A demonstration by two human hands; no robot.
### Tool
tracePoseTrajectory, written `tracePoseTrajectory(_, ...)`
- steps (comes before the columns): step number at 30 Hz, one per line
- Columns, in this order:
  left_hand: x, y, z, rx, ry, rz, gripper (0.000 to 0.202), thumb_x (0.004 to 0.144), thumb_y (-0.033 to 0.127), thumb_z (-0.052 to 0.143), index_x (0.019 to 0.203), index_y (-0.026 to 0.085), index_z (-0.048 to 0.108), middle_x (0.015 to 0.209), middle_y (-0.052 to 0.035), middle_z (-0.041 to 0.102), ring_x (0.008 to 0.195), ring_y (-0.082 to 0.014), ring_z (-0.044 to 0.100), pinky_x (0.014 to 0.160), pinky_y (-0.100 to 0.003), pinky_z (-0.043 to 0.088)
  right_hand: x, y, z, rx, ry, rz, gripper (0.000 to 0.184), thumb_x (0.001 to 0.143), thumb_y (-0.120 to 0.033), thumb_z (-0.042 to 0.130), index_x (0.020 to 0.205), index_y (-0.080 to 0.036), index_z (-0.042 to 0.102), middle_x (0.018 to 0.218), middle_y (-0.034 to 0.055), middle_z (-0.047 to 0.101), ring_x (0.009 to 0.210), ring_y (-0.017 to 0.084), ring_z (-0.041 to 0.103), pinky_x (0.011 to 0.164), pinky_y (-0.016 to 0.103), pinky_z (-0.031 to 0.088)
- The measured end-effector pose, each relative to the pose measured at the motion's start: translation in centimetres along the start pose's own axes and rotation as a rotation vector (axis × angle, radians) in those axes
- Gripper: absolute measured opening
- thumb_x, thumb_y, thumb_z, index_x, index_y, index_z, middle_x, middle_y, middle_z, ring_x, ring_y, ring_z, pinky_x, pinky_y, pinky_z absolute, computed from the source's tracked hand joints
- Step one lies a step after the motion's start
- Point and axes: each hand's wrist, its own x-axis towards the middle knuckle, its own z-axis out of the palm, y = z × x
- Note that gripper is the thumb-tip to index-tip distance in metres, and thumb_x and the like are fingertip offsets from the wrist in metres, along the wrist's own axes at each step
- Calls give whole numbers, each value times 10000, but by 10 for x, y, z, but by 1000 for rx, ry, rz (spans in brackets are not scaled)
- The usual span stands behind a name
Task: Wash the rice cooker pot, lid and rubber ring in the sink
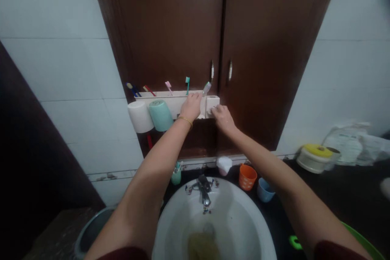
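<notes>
A white toothbrush holder [158, 100] is mounted on the brown cabinet above the sink. Several toothbrushes stick up from its top. My left hand [191, 105] lies on the holder's front near its right end, fingers curled over the top edge beside a grey-headed toothbrush [206, 87]. My right hand [223, 116] presses its fingertips against the holder's right end block [213, 102]. A white cup [139, 116] and a mint cup [160, 115] hang upside down at the holder's left.
A white basin [237, 227] with a tap [204, 190] lies below my arms. On the dark counter behind it stand a small green cup [176, 176], a white cup [224, 165], an orange cup [247, 177] and a blue cup [265, 190]. A yellow-lidded tub [315, 157] sits at right.
</notes>
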Motion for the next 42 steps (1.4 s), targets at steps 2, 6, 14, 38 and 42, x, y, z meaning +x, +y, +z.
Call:
tracePoseTrajectory(2,1,-1,2,-8,5,9,468,845,19,356,1291,100,475,1214,-148,560,1111,-236,434,1019,-367,391,7,-3,-3,-54,-47,28,392,886,-83,383,1241,-143,540,1153,157,517,941,250,428,712,339,368)
tracePoseTrajectory(6,0,-1,2,-27,4,15,477,850,17,344,1305,96,463,1233,-138,552,1129,-233,428,1034,-361,379,11,-19,0,-133,-107,108,367,893,-68,316,1143,-89,583,1074,180,519,916,254,436,707,356,353)
tracePoseTrajectory(14,-2,3,-3,-41,-18,-7,510,824,-9,366,1321,69,444,1243,-146,542,1158,-233,425,1046,-355,366,21,-35,3,-7,-66,264,283,836,-71,396,955,-77,653,1019,177,538,876,240,455,713,344,371)
tracePoseTrajectory(38,-1,2,4,-95,11,-25,517,830,3,371,1334,102,431,1259,-143,525,1172,-235,399,1054,-376,365,3,-6,-6,78,-137,151,363,847,-82,431,1130,-179,637,1037,119,534,878,213,453,713,300,355)
tracePoseTrajectory(42,0,0,5,-97,20,-5,530,819,-5,362,1334,97,434,1239,-133,538,1171,-234,403,1059,-385,363,3,12,-22,-101,-172,-112,316,899,-111,402,1092,-176,643,1066,147,555,940,251,432,737,346,338)
